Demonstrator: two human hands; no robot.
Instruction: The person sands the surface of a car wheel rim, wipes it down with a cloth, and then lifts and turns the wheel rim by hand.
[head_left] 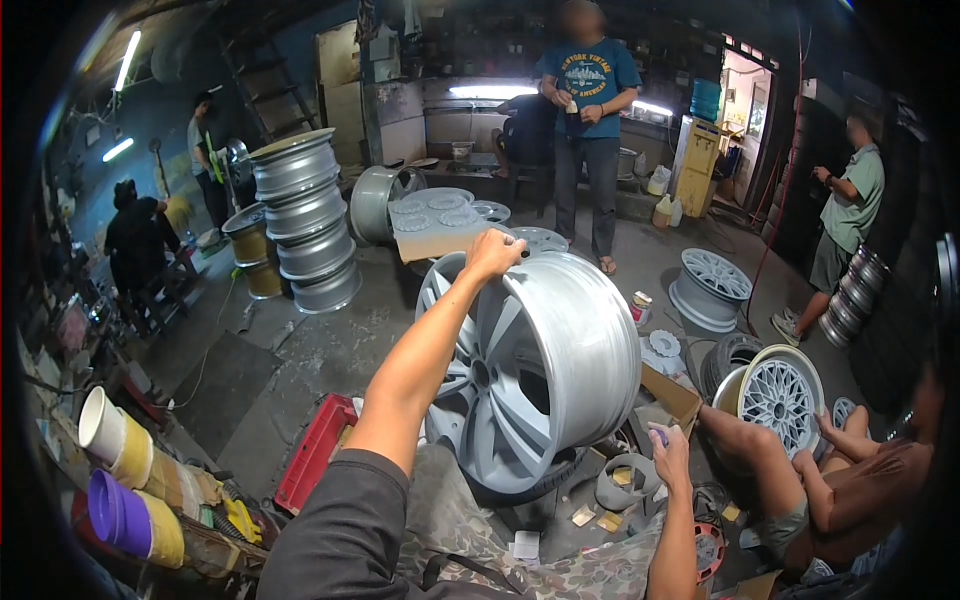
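Note:
A large grey alloy wheel rim (590, 345) stands upright on a tyre in front of me, its spoked face turned to the left. My left hand (494, 254) is closed on the rim's top edge, fingers curled over the lip. To the right of the rim and apart from it, my right hand (672, 458) is raised with its fingers closed. A small bluish thing shows at its fingertips, too small to name. Just below that hand sits a grey bucket (612, 488), with yellowish sanding pads (609, 521) lying on the floor near it.
A seated person (850, 480) at right holds a mesh-spoked wheel (780, 410). Stacked rims (305, 220) stand at back left, a red crate (315, 450) at my left. Another rim (710, 290) lies at right. A standing person (590, 110) faces me.

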